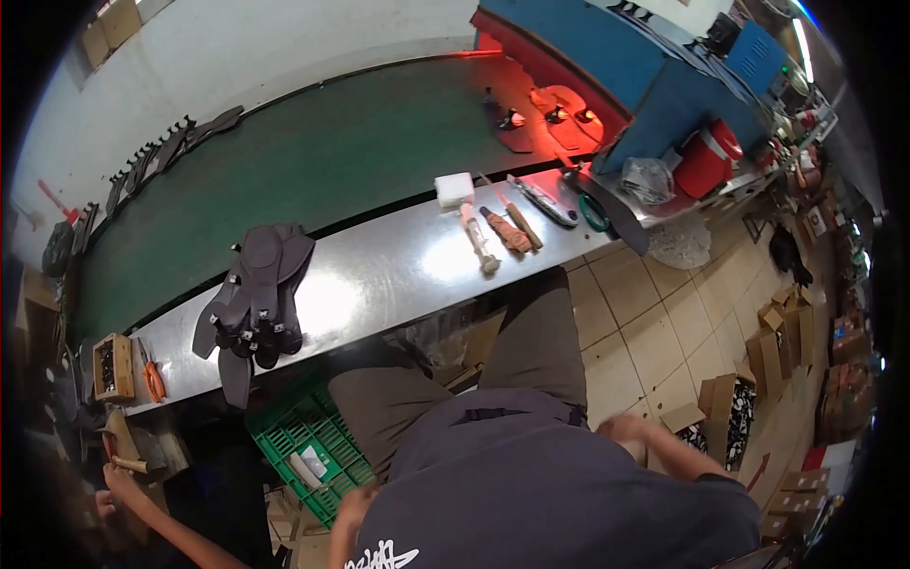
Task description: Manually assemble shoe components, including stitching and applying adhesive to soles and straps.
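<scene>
Far left on the steel bench (398, 266): small wooden box (113, 367) of dark pieces. Near left: green crate (313, 455) holding a pale object. Left hand (349, 507) beside crate, grip unclear. Right hand (627, 431) blurred, grip unclear, near cardboard boxes (720, 408).

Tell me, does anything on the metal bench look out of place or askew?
Nothing looks spilled or broken. The dark leather pieces lie in a loose fanned pile on the metal bench, and the hammer and other tools lie at differing angles.

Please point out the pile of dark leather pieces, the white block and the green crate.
pile of dark leather pieces (254, 299): head view, middle of pile.
white block (453, 189): head view, top face.
green crate (313, 446): head view, lattice wall.
</scene>
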Demonstrator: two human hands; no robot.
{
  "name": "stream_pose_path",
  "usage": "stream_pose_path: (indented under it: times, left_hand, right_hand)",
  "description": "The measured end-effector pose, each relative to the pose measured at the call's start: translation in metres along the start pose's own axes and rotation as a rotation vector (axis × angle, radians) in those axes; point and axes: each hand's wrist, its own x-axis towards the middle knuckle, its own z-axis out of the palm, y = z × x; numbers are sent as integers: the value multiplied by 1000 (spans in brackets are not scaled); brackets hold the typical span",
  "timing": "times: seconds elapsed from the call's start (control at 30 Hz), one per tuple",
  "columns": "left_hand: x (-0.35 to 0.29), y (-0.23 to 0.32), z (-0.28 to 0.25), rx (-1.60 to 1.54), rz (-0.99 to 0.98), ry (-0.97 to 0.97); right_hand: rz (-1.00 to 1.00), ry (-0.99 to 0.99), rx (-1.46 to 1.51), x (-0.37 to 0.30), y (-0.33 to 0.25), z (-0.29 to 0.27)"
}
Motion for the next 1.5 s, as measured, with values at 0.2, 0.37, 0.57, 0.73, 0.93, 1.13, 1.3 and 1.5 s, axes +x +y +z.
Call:
stream_pose_path:
  times: [0.2,0.37,0.57,0.73,0.93,1.13,1.3,1.5]
  left_hand:
    - [-21,65,-72,-106,191,497]
    - [-11,117,-87,-95,531,578]
    - [-11,185,-106,-124,735,476]
    - [10,246,-136,-175,944,341]
    - [107,338,-177,-170,1132,648]
    - [186,418,-188,-72,1171,697]
    - [209,429,-180,-13,1151,639]
    - [188,433,-154,138,1035,777]
  right_hand:
    - [-409,1011,191,-63,-109,-163]
    - [-638,1297,-60,-13,-159,-240]
    - [-579,1502,-117,54,-201,-306]
    - [-520,1393,-56,81,-206,-306]
    - [-488,1359,129,75,-200,-311]
    - [-508,1525,112,63,-188,-332]
    - [-269,1536,39,76,-150,-350]
    - [-268,1521,51,79,-151,-345]
